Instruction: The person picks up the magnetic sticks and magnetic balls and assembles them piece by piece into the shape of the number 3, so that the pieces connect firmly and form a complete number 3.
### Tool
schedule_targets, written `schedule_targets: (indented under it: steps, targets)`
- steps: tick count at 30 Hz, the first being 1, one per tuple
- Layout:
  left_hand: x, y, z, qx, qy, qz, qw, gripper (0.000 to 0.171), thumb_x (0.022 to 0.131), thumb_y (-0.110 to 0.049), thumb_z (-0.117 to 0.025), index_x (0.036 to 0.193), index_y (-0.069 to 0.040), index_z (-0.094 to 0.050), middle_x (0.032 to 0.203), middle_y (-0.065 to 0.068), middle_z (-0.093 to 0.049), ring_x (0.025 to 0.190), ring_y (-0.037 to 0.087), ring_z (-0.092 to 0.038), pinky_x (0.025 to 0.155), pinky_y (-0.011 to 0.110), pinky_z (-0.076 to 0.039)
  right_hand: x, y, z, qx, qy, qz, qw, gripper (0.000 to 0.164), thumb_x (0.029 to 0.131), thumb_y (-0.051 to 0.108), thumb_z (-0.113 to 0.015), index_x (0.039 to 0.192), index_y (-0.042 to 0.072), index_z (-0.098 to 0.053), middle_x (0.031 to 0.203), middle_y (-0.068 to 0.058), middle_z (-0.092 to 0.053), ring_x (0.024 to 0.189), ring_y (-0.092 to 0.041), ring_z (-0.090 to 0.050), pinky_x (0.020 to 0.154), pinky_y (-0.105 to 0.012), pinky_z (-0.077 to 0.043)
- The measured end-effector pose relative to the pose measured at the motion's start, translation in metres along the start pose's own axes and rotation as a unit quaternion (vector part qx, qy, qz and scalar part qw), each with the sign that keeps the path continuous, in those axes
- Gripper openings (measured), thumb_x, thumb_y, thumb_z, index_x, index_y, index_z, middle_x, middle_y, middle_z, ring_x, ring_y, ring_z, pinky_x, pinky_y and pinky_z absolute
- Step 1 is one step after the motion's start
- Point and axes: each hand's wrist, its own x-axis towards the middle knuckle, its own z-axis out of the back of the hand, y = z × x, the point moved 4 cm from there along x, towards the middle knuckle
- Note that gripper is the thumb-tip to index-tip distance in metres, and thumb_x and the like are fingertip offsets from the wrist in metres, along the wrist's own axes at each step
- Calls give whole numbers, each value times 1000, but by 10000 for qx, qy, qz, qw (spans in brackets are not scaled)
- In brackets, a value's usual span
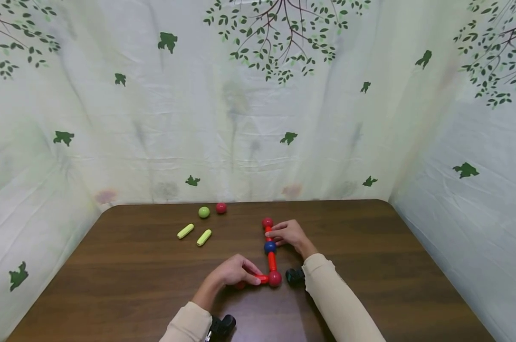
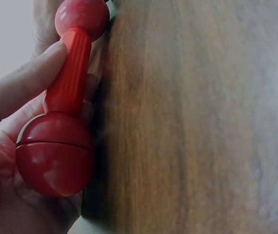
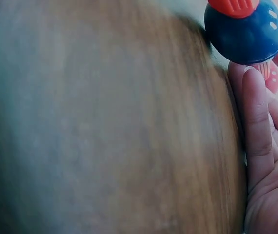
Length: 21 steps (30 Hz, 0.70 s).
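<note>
An L-shaped chain of toy balls and ridged rods lies on the table. My left hand (image 1: pixel 236 270) pinches the near red rod (image 2: pixel 70 73) between thumb and fingers. That rod joins a red corner ball (image 1: pixel 274 279) to another red ball (image 2: pixel 56 156), which sits by the palm. From the corner, a second red rod (image 1: pixel 272 261) runs away to a blue ball (image 1: pixel 270 247). Beyond it, my right hand (image 1: pixel 290 233) holds the far red rod at its fingertips, below the end red ball (image 1: pixel 267 222). The fingers partly hide that rod.
Left of the chain, a green ball (image 1: pixel 204 212) and a loose red ball (image 1: pixel 221 208) lie near the back edge of the brown table (image 1: pixel 348 237). Two yellow-green rods, one left (image 1: pixel 185 231) and one right (image 1: pixel 204 237), lie before them. A leaf-patterned curtain (image 1: pixel 241 142) hangs behind.
</note>
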Motion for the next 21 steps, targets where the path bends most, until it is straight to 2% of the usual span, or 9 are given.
schedule_targets:
  steps: [11, 17, 19, 21]
  targets:
    - [1, 0, 0, 38, -108, -67, 9999, 15, 78, -10, -79, 91, -5, -77, 80, -1, -69, 72, 11, -51, 60, 25, -40, -2, 0, 2, -44, -83, -41, 9999, 32, 77, 14, -82, 101, -5, -72, 88, -14, -72, 71, -18, -69, 65, -32, -57]
    - [0, 2, 1, -222, -139, -39, 9996, 18, 81, -14, -78, 96, -5, -76, 85, 1, -70, 75, 12, -53, 62, 27, -42, -3, -3, 2, -40, -112, -99, 9999, 31, 77, 16, -82, 100, -4, -73, 88, -14, -73, 72, -19, -69, 66, -33, -57]
    - [-3, 5, 6, -256, -316, -202, 9990, 21, 82, -16, -77, 99, -4, -75, 88, 2, -70, 78, 12, -56, 66, 29, -45, -3, -2, 0, -40, -117, -127, 9998, 30, 77, 15, -82, 99, -3, -73, 88, -14, -73, 73, -20, -69, 66, -33, -57]
    - [-7, 10, 17, -236, -685, -405, 9966, 22, 83, -16, -76, 100, -2, -74, 90, 3, -70, 80, 12, -57, 71, 30, -47, -2, -1, -2, -56, -97, -112, 9999, 30, 77, 15, -81, 99, -4, -73, 89, -14, -72, 73, -19, -69, 66, -33, -57]
